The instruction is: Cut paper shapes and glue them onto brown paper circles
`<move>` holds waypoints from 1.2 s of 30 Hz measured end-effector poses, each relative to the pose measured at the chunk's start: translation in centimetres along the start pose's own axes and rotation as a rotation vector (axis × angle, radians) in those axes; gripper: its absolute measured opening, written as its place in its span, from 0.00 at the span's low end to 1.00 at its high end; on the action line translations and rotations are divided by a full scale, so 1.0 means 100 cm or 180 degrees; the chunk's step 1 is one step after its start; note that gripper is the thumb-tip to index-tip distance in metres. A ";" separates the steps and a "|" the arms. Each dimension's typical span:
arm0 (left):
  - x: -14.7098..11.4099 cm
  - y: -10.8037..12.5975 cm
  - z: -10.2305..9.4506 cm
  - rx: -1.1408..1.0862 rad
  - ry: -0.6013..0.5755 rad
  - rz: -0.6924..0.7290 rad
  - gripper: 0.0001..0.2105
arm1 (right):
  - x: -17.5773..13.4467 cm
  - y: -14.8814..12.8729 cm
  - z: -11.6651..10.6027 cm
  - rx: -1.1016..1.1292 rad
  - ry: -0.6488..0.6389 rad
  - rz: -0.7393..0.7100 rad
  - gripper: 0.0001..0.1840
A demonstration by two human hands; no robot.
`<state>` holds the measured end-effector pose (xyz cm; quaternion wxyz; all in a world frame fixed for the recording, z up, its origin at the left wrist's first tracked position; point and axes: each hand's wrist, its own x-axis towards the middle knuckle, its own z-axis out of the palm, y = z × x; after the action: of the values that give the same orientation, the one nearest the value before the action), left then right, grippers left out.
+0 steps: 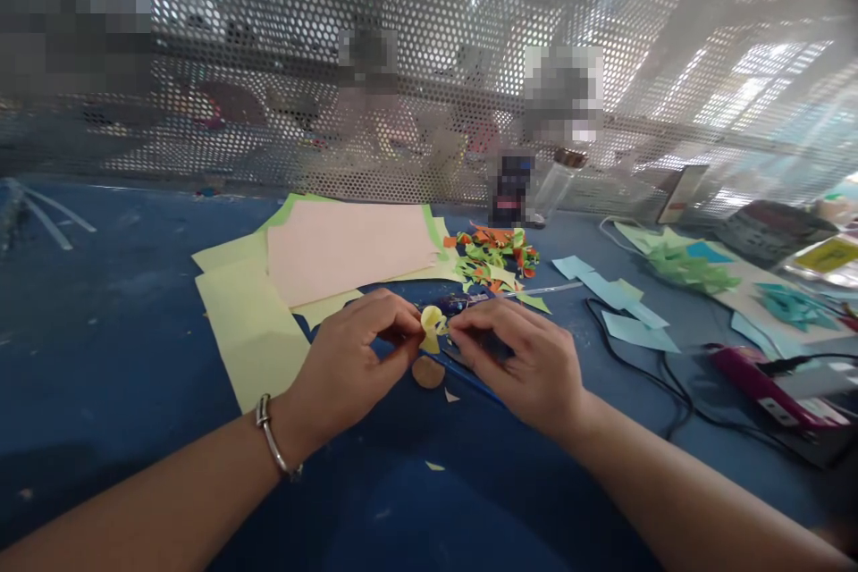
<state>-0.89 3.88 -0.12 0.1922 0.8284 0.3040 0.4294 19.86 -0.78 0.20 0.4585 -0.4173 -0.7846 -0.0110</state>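
Note:
Between both hands, over the middle of the blue table, is a small curled yellow paper piece (431, 331). My left hand (365, 353), with a silver bracelet at its wrist, pinches the left side of the piece. The right side is pinched between the thumb and fingers of my right hand (519, 357). Just below them lies a round brown disc (427, 372) on the table. A thin blue stick (475, 382) slants beneath my right hand. Small paper scraps (451, 395) lie close by.
Pink paper (349, 246) lies over yellow-green sheets (251, 331) at left. Behind my hands is a pile of orange and green paper curls (496, 255). Light-blue slips (640, 331), black cable and a purple power bank-like device (770, 384) are at right. A perforated metal screen (435, 125) borders the back.

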 end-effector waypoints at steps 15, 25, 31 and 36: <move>-0.004 0.004 0.004 0.0277 -0.0070 0.0196 0.06 | -0.001 -0.002 0.002 -0.0110 -0.0120 0.0042 0.04; -0.004 0.004 0.003 0.0218 -0.0137 0.0092 0.07 | 0.001 -0.003 0.003 0.0322 -0.0191 0.0541 0.03; -0.003 0.004 0.004 0.0095 -0.0178 0.0028 0.07 | 0.001 -0.001 0.006 0.1011 -0.0278 0.1086 0.06; -0.004 0.004 0.004 -0.0012 -0.0269 -0.0059 0.07 | 0.003 0.001 0.006 0.1370 -0.0320 0.1359 0.06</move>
<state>-0.57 3.27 -0.33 0.2104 0.8426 0.3026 0.3927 19.42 -0.31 0.10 0.4889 -0.4660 -0.6852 0.2727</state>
